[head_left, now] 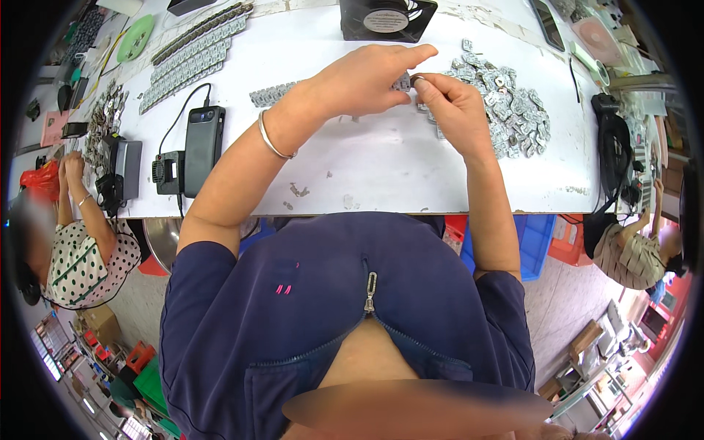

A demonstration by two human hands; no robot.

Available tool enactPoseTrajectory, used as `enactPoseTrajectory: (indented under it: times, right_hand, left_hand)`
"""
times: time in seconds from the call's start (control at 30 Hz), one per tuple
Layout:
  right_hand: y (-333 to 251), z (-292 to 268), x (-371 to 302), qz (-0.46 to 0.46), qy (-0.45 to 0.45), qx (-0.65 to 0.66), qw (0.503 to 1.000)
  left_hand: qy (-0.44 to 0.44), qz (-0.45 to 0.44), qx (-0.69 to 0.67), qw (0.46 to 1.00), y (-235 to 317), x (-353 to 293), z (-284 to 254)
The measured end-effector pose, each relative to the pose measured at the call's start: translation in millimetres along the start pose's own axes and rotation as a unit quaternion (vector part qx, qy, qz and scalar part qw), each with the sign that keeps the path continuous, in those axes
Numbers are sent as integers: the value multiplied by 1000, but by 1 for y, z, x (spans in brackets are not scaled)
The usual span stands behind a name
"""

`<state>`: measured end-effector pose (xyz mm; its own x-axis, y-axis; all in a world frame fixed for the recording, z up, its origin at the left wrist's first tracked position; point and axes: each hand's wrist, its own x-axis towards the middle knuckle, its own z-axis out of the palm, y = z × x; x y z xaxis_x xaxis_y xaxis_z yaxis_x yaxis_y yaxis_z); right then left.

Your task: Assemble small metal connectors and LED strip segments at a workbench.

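My left hand (359, 81) reaches over the table with one finger stretched out. Between its thumb and fingers is a small silvery metal piece (402, 82). My right hand (460, 114) meets it fingertip to fingertip, pinching a small dark, rounded part (417, 81) against that piece. A row of similar metal pieces (271, 95) lies under my left wrist; my hand hides whether it joins the held one. Close beside my right hand spreads a loose heap of small silvery metal pieces (506, 103).
Finished-looking rows of metal pieces (187, 70) lie at far left. Nearer stand a black power bank (204, 150) with a cable and a black device (169, 172). A black fan (385, 20) stands at the back. People work at both sides; blue bins (524, 242) sit below the table (396, 176).
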<state>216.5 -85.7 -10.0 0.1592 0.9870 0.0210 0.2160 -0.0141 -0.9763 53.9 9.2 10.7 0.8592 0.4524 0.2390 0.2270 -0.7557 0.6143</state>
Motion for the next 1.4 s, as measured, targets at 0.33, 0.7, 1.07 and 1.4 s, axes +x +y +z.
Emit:
enactPoseTrajectory:
  times: [0.33, 0.7, 1.07, 1.4]
  right_hand:
    - [-8, 2, 8, 26, -61, -34, 997]
    - [-12, -5, 8, 37, -66, -29, 997]
    - [-3, -4, 19, 79, -28, 73, 994]
    - [-9, 4, 23, 24, -18, -59, 998]
  left_hand:
    - [15, 37, -36, 999, 1, 2, 3]
    - [-183, -183, -150, 954, -5, -5, -30]
    - [86, -24, -9, 996, -20, -13, -8]
    - [157, 27, 181, 970, -17, -17, 5]
